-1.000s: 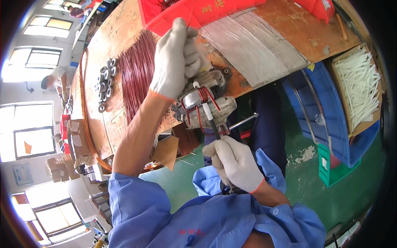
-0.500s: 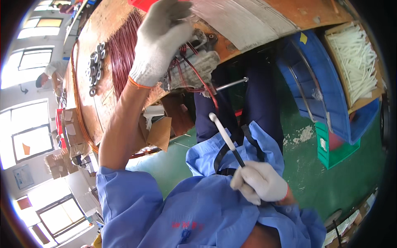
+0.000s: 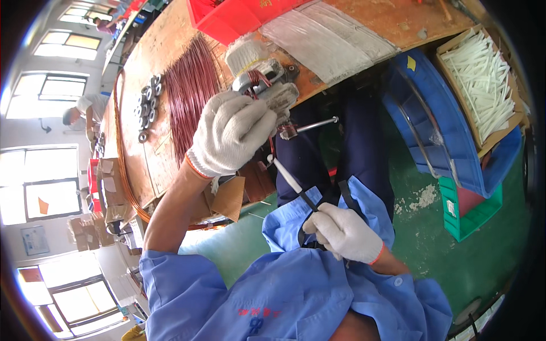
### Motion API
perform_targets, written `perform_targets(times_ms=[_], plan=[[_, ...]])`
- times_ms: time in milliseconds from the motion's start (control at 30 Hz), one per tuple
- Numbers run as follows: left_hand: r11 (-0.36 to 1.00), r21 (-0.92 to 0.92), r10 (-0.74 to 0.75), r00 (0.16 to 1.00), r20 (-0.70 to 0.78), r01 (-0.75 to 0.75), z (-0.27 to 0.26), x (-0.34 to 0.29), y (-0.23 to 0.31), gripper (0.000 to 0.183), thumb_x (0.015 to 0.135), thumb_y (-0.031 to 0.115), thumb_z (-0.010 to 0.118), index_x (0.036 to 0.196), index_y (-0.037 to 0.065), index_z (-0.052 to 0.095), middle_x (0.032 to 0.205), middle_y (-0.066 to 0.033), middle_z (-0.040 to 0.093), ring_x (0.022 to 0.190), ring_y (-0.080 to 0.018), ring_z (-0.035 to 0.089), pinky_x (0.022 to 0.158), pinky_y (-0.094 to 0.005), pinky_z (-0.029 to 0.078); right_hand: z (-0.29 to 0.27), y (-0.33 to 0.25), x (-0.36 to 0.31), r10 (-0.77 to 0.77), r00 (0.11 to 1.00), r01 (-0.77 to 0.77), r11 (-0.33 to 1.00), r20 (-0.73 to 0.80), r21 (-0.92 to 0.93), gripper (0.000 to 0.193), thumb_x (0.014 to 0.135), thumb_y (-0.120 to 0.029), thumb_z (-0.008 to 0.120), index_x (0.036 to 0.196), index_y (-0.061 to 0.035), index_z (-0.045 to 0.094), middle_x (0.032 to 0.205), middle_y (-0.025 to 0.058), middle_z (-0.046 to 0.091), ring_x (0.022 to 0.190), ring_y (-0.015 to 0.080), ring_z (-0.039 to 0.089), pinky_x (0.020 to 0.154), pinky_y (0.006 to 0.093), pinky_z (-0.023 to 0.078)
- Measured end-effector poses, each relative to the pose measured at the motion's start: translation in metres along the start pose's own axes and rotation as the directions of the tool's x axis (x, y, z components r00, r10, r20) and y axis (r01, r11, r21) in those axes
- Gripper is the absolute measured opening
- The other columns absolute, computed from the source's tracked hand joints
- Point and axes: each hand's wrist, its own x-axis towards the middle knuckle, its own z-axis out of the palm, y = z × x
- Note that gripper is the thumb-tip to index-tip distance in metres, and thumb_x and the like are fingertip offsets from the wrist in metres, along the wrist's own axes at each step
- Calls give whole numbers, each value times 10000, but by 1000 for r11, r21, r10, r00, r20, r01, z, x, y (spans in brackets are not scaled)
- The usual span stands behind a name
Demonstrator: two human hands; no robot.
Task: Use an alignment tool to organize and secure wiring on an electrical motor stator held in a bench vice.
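My left hand (image 3: 234,132), in a white knit glove, is closed beside a wire-wound ring core (image 3: 259,79) clamped at the bench edge; what its fingers grip is hidden. A red-brown enamelled wire (image 3: 272,146) hangs down beside those fingers. Lower down, my gloved right hand (image 3: 344,232) is closed around the black part of a slim rod tool (image 3: 290,176) with a white shaft. The tool's small bent tip lies just below the wire; whether they touch I cannot tell. A metal rod (image 3: 315,125) sticks out from the clamp.
On the bench lie a bundle of red-brown wires (image 3: 190,91), several dark rings (image 3: 149,108) and a red bin (image 3: 227,23). At right, a carton of white strips (image 3: 483,85) rests by a blue bin (image 3: 418,108), above a green crate (image 3: 455,221). A person (image 3: 85,108) works far left.
My left hand has come down and nearer from above the clamp, and its fingers have closed. My right hand and the rod tool have moved up and left, toward the wire.
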Motion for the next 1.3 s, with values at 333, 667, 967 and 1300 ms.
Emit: perform_targets(times_ms=[333, 667, 967, 1300], plan=[[696, -287, -580, 751, 316, 658, -18, 63, -27, 141, 921, 31, 724, 1055, 0, 691, 918, -88, 711, 809, -239, 673, 777, -366, 534, -27, 0, 14, 38, 994, -31, 998, -102, 63, 297, 1117, -215, 539, 1013, 11, 701, 721, 47, 613, 632, 79, 567, 566, 271, 466], [38, -417, -781, 287, 554, 908, 17, 59, -79, 239, 1030, 194, 675, 1044, -38, 731, 856, -15, 715, 765, -57, 585, 699, -256, 472, 17, -82, 68, -93, 988, -8, 769, 124, 639, 410, 1180, -367, 471, 1091, -6, 642, 699, -21, 481, 449, 77, 448, 402, 265, 384], [-11, -420, -744, 273, 610, 907, 32, 18, -62, 483, 1093, 270, 608, 1483, -13, 625, 1250, -47, 699, 1131, -119, 625, 1045, -303, 487, 1, -68, 98, -215, 973, 146, 861, 89, 488, 432, 1190, -324, 439, 1110, 39, 657, 680, -12, 483, 467, 58, 431, 414, 264, 385], [-55, -447, -869, 178, 461, 893, 24, 33, -14, 890, 963, 522, 698, 1609, -19, 413, 1425, -227, 613, 1282, -308, 643, 1076, -411, 522, -1, -60, 86, -249, 968, 220, 893, 22, 392, 375, 1187, -289, 469, 1035, 10, 636, 692, -41, 463, 475, 13, 385, 399, 231, 331]])
